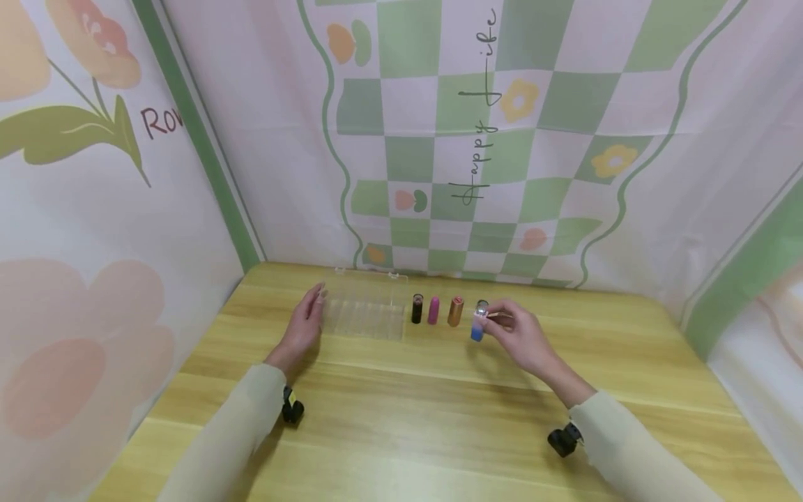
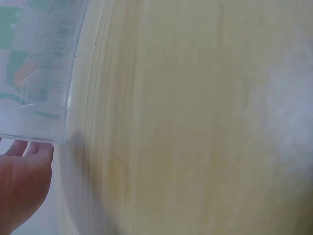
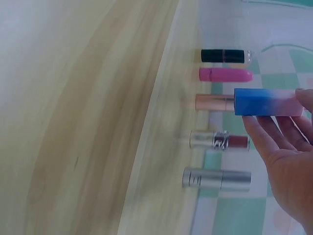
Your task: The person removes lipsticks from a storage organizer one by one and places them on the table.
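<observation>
Between thumb and fingers, my right hand (image 1: 519, 339) pinches a lipstick tube (image 3: 261, 102) that fades from blue to pink, lifted above the table. My left hand (image 1: 304, 322) rests its extended fingers against the left side of a clear compartment box (image 2: 36, 125), its transparent lid standing up at the back. Right of the box stand a black lipstick (image 1: 417, 309), a magenta lipstick (image 1: 433, 311) and a copper one (image 1: 456, 312). The right wrist view also shows a silver lipstick with a brown-red end (image 3: 238, 142) and a plain silver tube (image 3: 217, 179); the right hand partly hides this area in the head view.
The wood-grain table (image 1: 376, 418) reaches back to a checkered green and white cloth (image 1: 467, 153). Patterned cloth walls (image 1: 63, 230) rise at both sides. A small black camera (image 1: 292, 408) sits on each wrist.
</observation>
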`<state>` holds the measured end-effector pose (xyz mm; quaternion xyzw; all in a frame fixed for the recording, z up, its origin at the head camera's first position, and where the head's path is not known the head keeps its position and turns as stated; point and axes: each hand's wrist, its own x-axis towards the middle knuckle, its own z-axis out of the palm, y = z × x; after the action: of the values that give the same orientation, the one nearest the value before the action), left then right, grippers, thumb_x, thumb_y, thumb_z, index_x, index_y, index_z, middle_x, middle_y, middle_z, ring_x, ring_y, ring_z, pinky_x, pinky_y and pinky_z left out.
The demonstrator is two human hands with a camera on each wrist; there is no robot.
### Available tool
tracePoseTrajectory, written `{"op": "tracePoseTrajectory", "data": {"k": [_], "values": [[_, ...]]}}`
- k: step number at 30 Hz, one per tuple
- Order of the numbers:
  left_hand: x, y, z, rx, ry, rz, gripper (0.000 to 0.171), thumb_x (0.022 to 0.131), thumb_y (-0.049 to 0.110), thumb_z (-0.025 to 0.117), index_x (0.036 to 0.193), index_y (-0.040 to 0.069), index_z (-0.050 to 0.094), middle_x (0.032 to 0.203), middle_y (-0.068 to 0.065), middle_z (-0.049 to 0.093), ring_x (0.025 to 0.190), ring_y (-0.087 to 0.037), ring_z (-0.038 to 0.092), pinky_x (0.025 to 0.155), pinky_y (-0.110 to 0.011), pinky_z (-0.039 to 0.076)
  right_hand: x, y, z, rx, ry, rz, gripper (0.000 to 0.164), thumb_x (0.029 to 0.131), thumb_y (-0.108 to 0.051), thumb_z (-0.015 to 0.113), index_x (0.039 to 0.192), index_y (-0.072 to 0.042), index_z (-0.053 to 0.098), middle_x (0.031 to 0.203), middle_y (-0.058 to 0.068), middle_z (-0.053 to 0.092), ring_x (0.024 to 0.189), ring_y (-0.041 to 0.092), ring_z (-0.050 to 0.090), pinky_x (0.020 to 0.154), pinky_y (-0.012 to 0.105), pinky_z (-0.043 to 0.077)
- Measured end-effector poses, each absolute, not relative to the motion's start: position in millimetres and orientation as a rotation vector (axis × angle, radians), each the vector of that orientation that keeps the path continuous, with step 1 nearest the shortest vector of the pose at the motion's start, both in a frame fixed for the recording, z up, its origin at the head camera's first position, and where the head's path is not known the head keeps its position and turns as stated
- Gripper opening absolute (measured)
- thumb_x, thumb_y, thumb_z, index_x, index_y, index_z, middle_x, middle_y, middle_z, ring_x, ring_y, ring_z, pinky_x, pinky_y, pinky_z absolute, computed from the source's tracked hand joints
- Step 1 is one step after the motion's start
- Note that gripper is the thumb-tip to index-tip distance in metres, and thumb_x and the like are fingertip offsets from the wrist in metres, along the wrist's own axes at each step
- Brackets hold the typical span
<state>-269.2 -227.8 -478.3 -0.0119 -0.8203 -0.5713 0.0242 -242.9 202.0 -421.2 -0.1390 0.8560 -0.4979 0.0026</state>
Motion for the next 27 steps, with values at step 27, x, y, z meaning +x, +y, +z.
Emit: {"op": "tracePoseTrajectory", "data": {"k": [27], "values": [[-269,-228,-477,-0.036,-2.563,-1.746,0.053,0.114,0.032,0.029,0.164,0.016,0.022,0.163,-0.018,0.034,0.147,-0.038,0.036,0.12,-0.053,0.034,-246,253,-429,-0.321,2.8,-1.506,0.045,0.103,-0.032,0.064,0.126,0.006,0.055,0.136,0.03,0.056,0.124,0.049,0.059,0.091,0.031,0.059]]}}
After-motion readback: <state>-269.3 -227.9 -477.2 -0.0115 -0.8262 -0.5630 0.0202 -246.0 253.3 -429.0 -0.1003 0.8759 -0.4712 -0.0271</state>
